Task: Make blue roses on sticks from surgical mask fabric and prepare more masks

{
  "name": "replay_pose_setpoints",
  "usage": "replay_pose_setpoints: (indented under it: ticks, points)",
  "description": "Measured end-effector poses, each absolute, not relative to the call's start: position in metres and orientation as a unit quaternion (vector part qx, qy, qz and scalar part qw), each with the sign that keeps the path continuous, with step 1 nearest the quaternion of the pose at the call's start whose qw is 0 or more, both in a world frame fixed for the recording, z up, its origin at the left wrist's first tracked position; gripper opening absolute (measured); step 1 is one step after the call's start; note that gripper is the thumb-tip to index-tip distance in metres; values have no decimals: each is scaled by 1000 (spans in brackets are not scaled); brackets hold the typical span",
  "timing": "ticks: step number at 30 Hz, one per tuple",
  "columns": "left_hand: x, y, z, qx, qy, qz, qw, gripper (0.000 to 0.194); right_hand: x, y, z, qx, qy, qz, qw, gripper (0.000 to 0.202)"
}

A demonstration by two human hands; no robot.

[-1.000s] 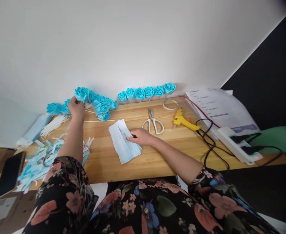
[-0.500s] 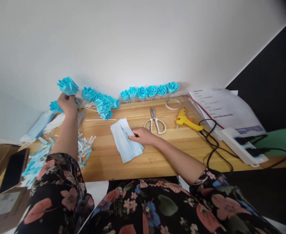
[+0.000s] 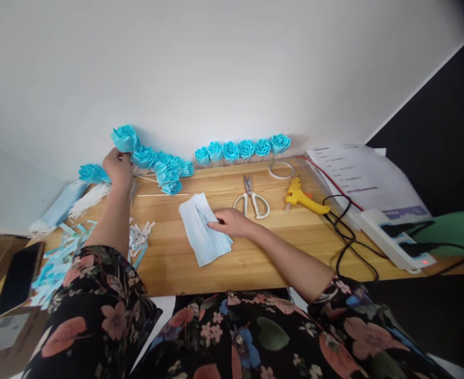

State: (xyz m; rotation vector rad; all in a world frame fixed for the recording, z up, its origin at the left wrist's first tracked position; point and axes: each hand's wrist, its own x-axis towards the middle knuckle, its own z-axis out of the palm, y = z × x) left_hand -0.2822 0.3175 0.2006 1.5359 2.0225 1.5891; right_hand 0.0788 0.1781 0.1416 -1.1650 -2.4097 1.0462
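My left hand (image 3: pixel 118 167) is closed just beneath a blue flower (image 3: pixel 125 138), holding it upright near the wall. To its right, a cluster of blue flowers (image 3: pixel 168 169) lies on the table, and another blue flower (image 3: pixel 92 173) is to its left. My right hand (image 3: pixel 232 223) grips the right edge of some light blue sheets (image 3: pixel 202 237) on the wooden table, thumb on top. White-handled scissors (image 3: pixel 247 193) lie beyond that hand, blades pointing to the wall.
Several blue flowers (image 3: pixel 230 151) stand in a row along the wall. On the right are a tape ring (image 3: pixel 281 169), a yellow glue gun (image 3: pixel 303 198), cables, papers (image 3: pixel 368 181) and a power strip (image 3: pixel 392 242). Cut strips (image 3: pixel 58 263) and a phone (image 3: pixel 18 279) lie left.
My left hand has moved right with the blue flower, closer to the flower cluster. My right hand has stayed on the sheets.
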Motion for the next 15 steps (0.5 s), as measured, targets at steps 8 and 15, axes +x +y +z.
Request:
replay_pose_setpoints:
  ticks: [8,15]
  points:
    - [-285,318,189,498,711,487,92,17,79,178,143,-393,-834,365,132,37]
    - [-294,311,184,538,720,427,95,51,78,178,143,-398,-835,358,130,38]
